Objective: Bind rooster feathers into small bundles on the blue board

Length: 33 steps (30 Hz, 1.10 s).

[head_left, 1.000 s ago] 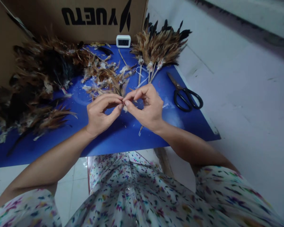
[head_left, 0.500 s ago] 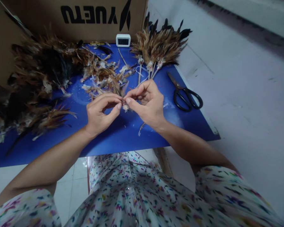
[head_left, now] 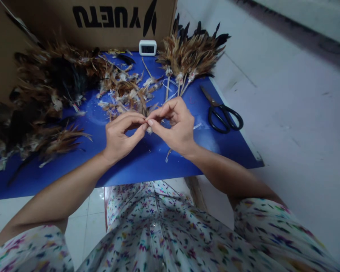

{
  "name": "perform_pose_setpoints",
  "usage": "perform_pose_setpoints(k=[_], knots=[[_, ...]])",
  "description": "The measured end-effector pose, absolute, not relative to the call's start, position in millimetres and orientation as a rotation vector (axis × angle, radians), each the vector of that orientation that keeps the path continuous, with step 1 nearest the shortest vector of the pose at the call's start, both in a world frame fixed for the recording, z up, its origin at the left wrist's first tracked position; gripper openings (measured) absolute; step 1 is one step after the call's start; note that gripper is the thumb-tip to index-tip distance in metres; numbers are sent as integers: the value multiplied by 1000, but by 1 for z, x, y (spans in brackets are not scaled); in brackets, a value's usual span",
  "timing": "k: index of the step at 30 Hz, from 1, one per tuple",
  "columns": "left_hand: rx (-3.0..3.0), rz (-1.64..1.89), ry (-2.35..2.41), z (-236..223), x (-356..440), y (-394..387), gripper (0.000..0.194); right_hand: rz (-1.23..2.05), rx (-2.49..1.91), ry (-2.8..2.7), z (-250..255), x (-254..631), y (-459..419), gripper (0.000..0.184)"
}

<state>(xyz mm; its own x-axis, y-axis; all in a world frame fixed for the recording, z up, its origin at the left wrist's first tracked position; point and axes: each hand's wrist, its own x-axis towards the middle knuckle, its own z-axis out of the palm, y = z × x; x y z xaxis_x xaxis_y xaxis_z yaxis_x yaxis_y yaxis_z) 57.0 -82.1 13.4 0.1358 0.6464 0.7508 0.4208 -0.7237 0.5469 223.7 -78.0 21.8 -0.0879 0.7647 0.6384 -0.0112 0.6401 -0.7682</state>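
Observation:
Fingertips meeting, my left hand [head_left: 123,134] and my right hand [head_left: 174,122] pinch at the base of a small feather bunch [head_left: 143,107] above the blue tabletop. Its brown tips point away from me, and a pale stub shows below the fingers. The exact grip point is hidden by the fingertips. Just beyond my hands lies a scatter of loose brown feathers [head_left: 124,88]. Past my right hand, feather dusters on thin sticks [head_left: 189,54] lie with their sticks towards me. To the right rest black-handled scissors [head_left: 221,113], blades partly apart.
A big heap of brown and black feathers [head_left: 42,90] covers the table's left side. Behind stands a cardboard box [head_left: 53,22], with a small white digital clock [head_left: 147,48] before it. The blue table's [head_left: 232,151] right edge runs beside a pale wall.
My hands stay pinched together on the feather bunch. The right hand has shifted slightly left, closer to the left fingertips, and the bunch shows less between them.

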Motion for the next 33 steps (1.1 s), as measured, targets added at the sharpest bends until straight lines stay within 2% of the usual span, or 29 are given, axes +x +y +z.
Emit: perform_pose_setpoints(k=[15,33], knots=[[2178,1626,1009,15,58,-83,10,811,-711,-1549,19,224,-76,34],[2119,1581,1092,21,58,-85,20,932,-712,-1476,23,225,-76,33]])
